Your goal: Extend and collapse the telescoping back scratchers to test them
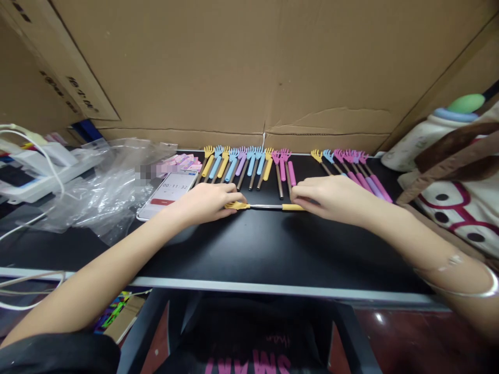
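Observation:
A yellow back scratcher with a thin metal rod lies sideways on the black table. My left hand pinches its claw end, fingers closed on it. My right hand grips its yellow handle end. Behind both hands, a row of several back scratchers in yellow, blue, purple and pink lies side by side, claws toward the cardboard. A second group of scratchers, mostly pink, lies at the right, partly hidden by my right hand.
A phone showing a timer lies left of my left hand. Crumpled clear plastic and white cables fill the left. Cardboard boxes form the back wall. A patterned bag stands at the right. The table's metal front edge runs below.

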A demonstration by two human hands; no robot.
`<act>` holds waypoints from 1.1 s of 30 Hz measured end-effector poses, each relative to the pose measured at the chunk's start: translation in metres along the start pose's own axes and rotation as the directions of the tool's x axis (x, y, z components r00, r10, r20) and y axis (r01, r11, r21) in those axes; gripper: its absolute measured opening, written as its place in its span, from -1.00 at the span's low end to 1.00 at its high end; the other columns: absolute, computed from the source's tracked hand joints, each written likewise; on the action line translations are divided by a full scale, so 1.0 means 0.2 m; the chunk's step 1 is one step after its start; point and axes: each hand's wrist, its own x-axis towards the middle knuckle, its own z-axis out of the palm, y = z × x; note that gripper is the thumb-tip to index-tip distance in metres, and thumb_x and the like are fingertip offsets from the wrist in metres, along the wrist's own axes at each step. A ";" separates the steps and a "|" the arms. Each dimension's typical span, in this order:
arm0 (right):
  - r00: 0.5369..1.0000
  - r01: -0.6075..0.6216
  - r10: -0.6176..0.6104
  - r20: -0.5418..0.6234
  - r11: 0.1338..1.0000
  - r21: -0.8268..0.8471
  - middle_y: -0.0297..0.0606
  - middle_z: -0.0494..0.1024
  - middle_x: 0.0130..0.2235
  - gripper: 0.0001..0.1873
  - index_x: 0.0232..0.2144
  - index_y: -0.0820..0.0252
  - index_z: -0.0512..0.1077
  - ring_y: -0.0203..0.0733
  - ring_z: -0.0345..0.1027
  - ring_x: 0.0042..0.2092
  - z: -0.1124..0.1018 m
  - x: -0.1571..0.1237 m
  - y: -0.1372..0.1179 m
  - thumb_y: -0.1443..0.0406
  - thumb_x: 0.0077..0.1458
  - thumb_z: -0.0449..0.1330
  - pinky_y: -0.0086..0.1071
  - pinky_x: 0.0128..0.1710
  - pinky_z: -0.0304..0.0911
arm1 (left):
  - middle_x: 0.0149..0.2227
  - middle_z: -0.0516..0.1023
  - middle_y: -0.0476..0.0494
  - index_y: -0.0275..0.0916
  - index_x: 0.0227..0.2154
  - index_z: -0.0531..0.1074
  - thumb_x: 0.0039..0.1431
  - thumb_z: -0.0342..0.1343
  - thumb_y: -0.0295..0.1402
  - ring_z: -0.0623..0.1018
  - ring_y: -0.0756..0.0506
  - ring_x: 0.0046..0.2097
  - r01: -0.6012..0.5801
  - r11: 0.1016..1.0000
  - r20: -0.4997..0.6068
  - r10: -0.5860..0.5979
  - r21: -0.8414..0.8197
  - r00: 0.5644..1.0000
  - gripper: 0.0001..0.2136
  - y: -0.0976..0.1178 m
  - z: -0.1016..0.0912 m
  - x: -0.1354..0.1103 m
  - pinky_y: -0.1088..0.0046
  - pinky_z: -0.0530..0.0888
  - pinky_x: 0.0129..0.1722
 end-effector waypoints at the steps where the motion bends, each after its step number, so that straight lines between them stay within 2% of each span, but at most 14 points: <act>1: 1.000 0.019 -0.020 -0.001 1.000 -0.007 -0.33 0.49 -0.41 -0.72 -0.45 0.15 0.38 -0.35 0.31 -0.40 0.04 0.02 0.02 0.25 0.22 -0.05 -0.46 -0.44 0.03 | -0.13 0.44 -0.04 -0.04 -0.01 0.36 0.27 -0.02 -0.28 0.51 -0.02 -0.17 0.000 1.000 0.000 0.000 -0.004 1.000 -0.75 0.00 0.00 0.00 0.58 0.37 -0.33; 4: 0.999 0.041 -0.040 -0.018 0.999 0.033 -0.32 0.51 -0.38 -0.74 -0.39 0.15 0.39 -0.34 0.35 -0.37 0.15 0.03 0.05 0.24 0.22 -0.04 -0.47 -0.40 0.07 | -0.12 0.44 -0.02 -0.03 -0.01 0.35 0.27 -0.01 -0.27 0.51 -0.02 -0.15 -0.009 1.000 -0.004 0.009 -0.020 1.000 -0.75 -0.01 0.00 0.00 0.58 0.36 -0.33; 7: 0.999 0.027 -0.024 -0.029 0.996 0.089 -0.30 0.53 -0.32 -0.75 -0.32 0.15 0.39 -0.33 0.38 -0.33 0.20 0.01 0.05 0.19 0.23 -0.04 -0.48 -0.36 0.10 | -0.11 0.44 -0.01 -0.02 0.00 0.34 0.26 0.01 -0.27 0.51 -0.03 -0.13 -0.013 0.999 -0.003 0.013 -0.031 1.000 -0.74 -0.02 0.00 0.00 0.56 0.36 -0.30; 13: 1.000 -0.020 0.023 -0.016 0.991 0.133 -0.29 0.52 -0.30 -0.78 -0.31 0.14 0.35 -0.32 0.39 -0.27 0.23 -0.01 0.04 0.16 0.21 0.00 -0.48 -0.38 0.09 | -0.13 0.45 0.00 -0.04 -0.03 0.36 0.25 0.02 -0.28 0.51 -0.02 -0.15 -0.032 0.999 -0.034 0.031 -0.027 0.999 -0.76 -0.02 0.01 0.01 0.55 0.36 -0.32; 19: 0.994 -0.087 0.091 -0.067 0.994 0.064 -0.31 0.52 -0.33 -0.81 -0.34 0.15 0.31 -0.33 0.39 -0.31 0.25 -0.02 0.01 0.20 0.22 -0.03 -0.48 -0.39 0.08 | -0.17 0.48 -0.06 -0.15 -0.09 0.39 0.24 0.03 -0.31 0.50 -0.05 -0.16 -0.046 0.999 -0.133 0.048 0.018 0.990 -0.80 -0.01 0.03 0.01 0.50 0.36 -0.26; 26: 0.964 -0.192 0.190 -0.186 0.981 0.009 -0.38 0.55 -0.38 -0.75 -0.28 0.13 0.33 -0.33 0.40 -0.42 0.24 -0.01 -0.01 0.12 0.25 -0.04 -0.46 -0.49 0.03 | -0.21 0.53 -0.10 -0.18 -0.13 0.42 0.29 -0.05 -0.38 0.47 -0.12 -0.13 -0.035 0.991 -0.365 0.080 0.128 0.927 -0.82 0.02 0.07 0.05 0.31 0.29 -0.08; 33: 0.951 -0.212 0.197 -0.240 0.976 -0.040 -0.35 0.58 -0.32 -0.76 -0.20 0.12 0.36 -0.32 0.43 -0.39 0.23 -0.01 -0.06 0.13 0.20 0.02 -0.46 -0.46 0.05 | -0.33 0.53 -0.03 -0.20 -0.21 0.41 0.29 -0.05 -0.41 0.48 -0.07 -0.24 0.015 0.985 -0.495 0.073 0.171 0.866 -0.86 0.10 0.10 0.07 0.35 0.25 -0.22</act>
